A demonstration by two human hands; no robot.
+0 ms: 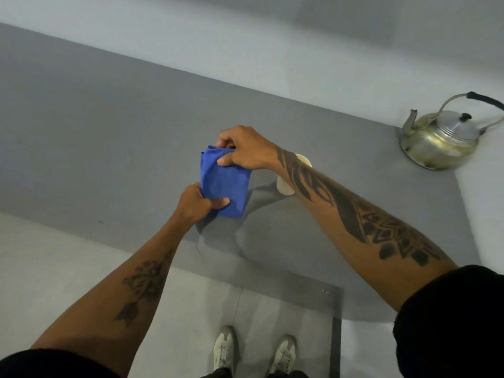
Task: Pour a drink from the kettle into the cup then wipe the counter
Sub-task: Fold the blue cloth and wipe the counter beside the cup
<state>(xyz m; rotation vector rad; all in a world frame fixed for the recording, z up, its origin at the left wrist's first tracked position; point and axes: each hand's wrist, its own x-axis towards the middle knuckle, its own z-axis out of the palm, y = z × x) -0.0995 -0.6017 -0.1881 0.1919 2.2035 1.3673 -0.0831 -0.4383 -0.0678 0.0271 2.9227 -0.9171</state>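
Folding the blue cloth for wiping

Our left hand and right hand pinch opposite corners of the blue cloth, likely squaring it above the surface

I saw a plain royal-blue folded cloth, a tarnished silver-and-brass metal kettle with black grip, a cream cup, and a matte grey counter.
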